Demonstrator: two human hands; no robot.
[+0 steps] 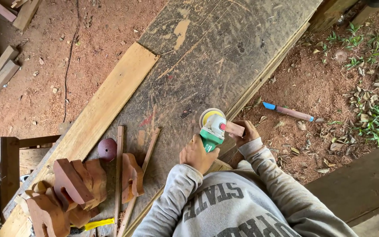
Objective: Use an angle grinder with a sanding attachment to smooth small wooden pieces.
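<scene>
Green-bodied, one angle grinder (211, 129) sits clasped in the left hand (197, 154) at the workbench's (224, 48) near edge, while the right hand (245, 133) pinches one small wood block (234, 128) against its head; two thin sticks (118, 171) and several carved reddish pieces (69, 188) (perhaps four) crowd the bench's near-left corner.

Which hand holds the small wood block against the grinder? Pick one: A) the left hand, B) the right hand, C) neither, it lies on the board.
B: the right hand pinches the small wood block against the grinder, while the left hand grips the grinder's green body.
</scene>
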